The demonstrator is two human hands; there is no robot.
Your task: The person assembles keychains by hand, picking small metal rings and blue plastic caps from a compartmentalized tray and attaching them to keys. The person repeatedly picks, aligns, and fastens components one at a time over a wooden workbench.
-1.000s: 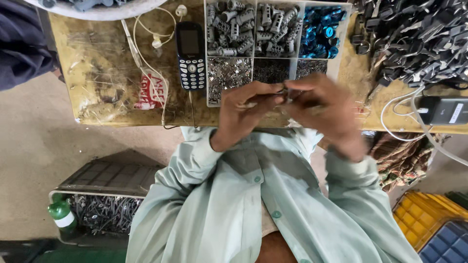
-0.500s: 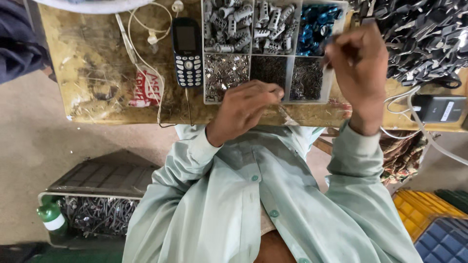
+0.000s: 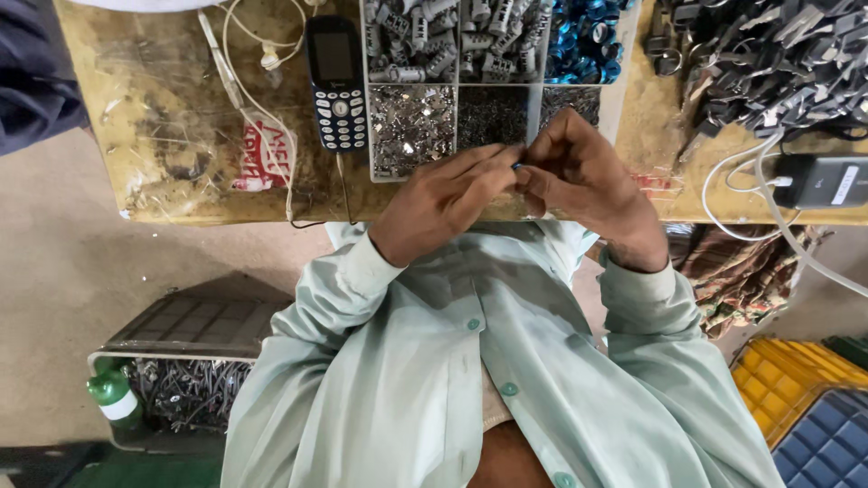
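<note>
Back from the far compartments comes the right hand [image 3: 579,176], which half a second ago was raised over the tray's dark and blue sections; it now meets the left hand [image 3: 443,199] just above the near edge of the bench. Between their fingertips sits a tiny blue-tinted part [image 3: 516,166], mostly hidden, so its exact shape cannot be told. Both grips are closed: the left thumb and forefinger pinch toward it from one side, the right fingers curl in from the other, and the two hands touch at the tips. That return suggests a fresh piece has been fetched and is being fitted to whatever the left hand held, though the join itself is covered.

Just beyond the hands lies the clear plastic divided tray [image 3: 542,81], with grey metal fittings [image 3: 425,36] in the far-left cells, shiny blue rings [image 3: 583,36] at the far right, small silver bits [image 3: 411,126] and fine dark bits [image 3: 493,113] in the near cells. Left of the tray rests a dark keypad phone [image 3: 336,81], with a white earphone cable [image 3: 244,86] looping across the worn yellowish wooden bench [image 3: 145,117]. To the right a heap of grey metal clips [image 3: 768,63] spreads out, with a black charger block [image 3: 827,181] and its white lead nearby.
</note>
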